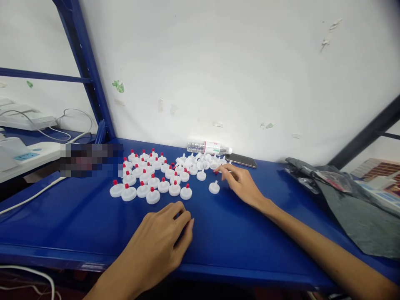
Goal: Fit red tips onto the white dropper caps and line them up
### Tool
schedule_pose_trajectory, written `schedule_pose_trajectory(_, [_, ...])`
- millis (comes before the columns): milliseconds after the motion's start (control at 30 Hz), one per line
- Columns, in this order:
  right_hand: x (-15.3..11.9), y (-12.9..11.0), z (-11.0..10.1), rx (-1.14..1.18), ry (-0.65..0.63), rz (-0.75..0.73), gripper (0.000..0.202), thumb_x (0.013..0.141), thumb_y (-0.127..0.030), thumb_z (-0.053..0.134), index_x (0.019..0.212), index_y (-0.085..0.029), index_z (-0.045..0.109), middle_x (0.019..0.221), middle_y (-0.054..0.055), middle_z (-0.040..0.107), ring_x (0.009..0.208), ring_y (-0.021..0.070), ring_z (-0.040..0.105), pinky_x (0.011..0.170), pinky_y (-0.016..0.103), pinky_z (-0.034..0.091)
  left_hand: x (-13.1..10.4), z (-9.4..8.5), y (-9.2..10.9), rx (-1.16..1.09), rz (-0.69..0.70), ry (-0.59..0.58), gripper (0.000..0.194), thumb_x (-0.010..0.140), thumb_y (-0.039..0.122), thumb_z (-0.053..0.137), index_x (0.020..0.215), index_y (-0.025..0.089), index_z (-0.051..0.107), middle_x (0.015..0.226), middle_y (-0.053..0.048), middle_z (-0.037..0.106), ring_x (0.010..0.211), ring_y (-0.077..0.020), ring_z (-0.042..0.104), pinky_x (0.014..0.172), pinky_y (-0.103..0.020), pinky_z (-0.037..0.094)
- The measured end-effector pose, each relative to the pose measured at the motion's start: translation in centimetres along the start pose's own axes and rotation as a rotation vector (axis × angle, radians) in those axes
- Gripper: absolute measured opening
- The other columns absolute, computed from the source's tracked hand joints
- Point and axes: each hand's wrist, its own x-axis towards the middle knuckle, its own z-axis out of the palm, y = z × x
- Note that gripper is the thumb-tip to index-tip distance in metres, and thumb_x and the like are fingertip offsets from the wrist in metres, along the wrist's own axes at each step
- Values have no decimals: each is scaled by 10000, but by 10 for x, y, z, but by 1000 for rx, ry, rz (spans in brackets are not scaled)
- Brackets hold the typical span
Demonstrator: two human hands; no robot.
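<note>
So the white caps (153, 196) are round, shallow and plasticky, each with a short stem sticking up and a little bright red tip on it. They stand upright in a loose bunch on the left half of the blue table (212, 246), lots of them touching. To the right, stretching toward the wall (218, 75), there's a messier heap of plain white pieces (208, 161), same kind of shape but with bare stems, some tipped over. One plain piece (214, 188) stands upright just in front of that heap.

Right hand (238, 180) has its fingers bent at the right side of the heap, right by some small red bits (215, 171). Can't tell if it's actually pinching one. Left hand (168, 233) is palm down, fingers loosely curled, in front of the red-tipped bunch; its palm is hidden, so no clue if anything's in there.

Edges: table's front edge runs under both forearms. A bottle (212, 148) lies on its side along the wall, with a phone (242, 160) beside its cap end. Grey plastic bag (359, 212) takes up the right end, blue post (90, 66) at the far left corner. Open blue surface runs between the two hands and toward the bag.
</note>
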Motion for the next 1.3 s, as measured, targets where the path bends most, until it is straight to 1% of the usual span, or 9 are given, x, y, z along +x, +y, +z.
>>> schedule_pose_trajectory(133, [4,11,2,-207,0,44,243,995,-344,559,1137,-248,732,881,10,725,670,175,610,664,314,445,1,1,0,1,6,3,269,1054,208,373,977,218,631,943,-20,628,796,-198,646,637,-344,427])
schedule_pose_trajectory(267, [7,21,8,-254,-20,46,204,956,-305,615,1103,-250,746,913,30,727,752,208,633,679,332,437,2,1,0,-1,5,-6,271,1049,207,373,968,217,632,939,-24,627,796,-204,646,636,-348,431])
schedule_pose_trajectory(467, [4,12,0,-188,-32,46,116,956,-314,624,962,-234,707,960,25,761,765,196,690,687,325,496,3,0,1,-6,-3,-11,274,1047,204,367,968,218,630,942,-24,624,797,-204,643,636,-351,436])
schedule_pose_trajectory(567, [-1,0,-11,21,-56,83,180,985,-378,585,1003,-229,685,962,32,773,755,185,728,644,295,550,3,0,0,-9,-5,-16,277,1050,211,366,966,219,629,947,-25,623,804,-205,643,642,-353,443])
schedule_pose_trajectory(667, [-6,-12,-20,216,-92,118,221,955,-411,634,1019,-216,717,932,47,779,742,189,734,612,287,572,2,1,-1,-5,-2,-11,267,1049,210,373,992,221,634,960,-26,626,823,-208,646,644,-351,446])
schedule_pose_trajectory(800, [-9,-19,-23,157,-86,81,217,944,-384,649,1008,-214,769,956,58,781,724,183,706,612,294,564,1,1,-1,-1,2,-8,269,1049,207,373,990,219,635,961,-28,626,818,-203,642,648,-347,446])
schedule_pose_trajectory(1000, [-9,-12,-18,127,-111,45,304,982,-436,585,1072,-220,779,1038,81,776,743,199,688,608,314,548,3,-1,0,7,-5,-33,278,1053,207,363,984,216,632,963,-31,627,820,-198,641,648,-345,446])
schedule_pose_trajectory(1133, [-9,-11,-15,112,-93,30,333,995,-469,564,1013,-222,786,1014,77,776,758,203,690,615,308,528,3,-1,0,14,-5,-28,272,1051,202,366,998,216,633,975,-34,630,823,-200,644,657,-350,450])
schedule_pose_trajectory(1300, [-8,-18,-10,15,-108,-27,265,1005,-408,577,1011,-257,795,1005,39,784,813,198,697,653,305,498,3,0,0,9,-12,-43,267,1050,203,369,997,218,631,978,-32,629,834,-204,647,668,-352,457])
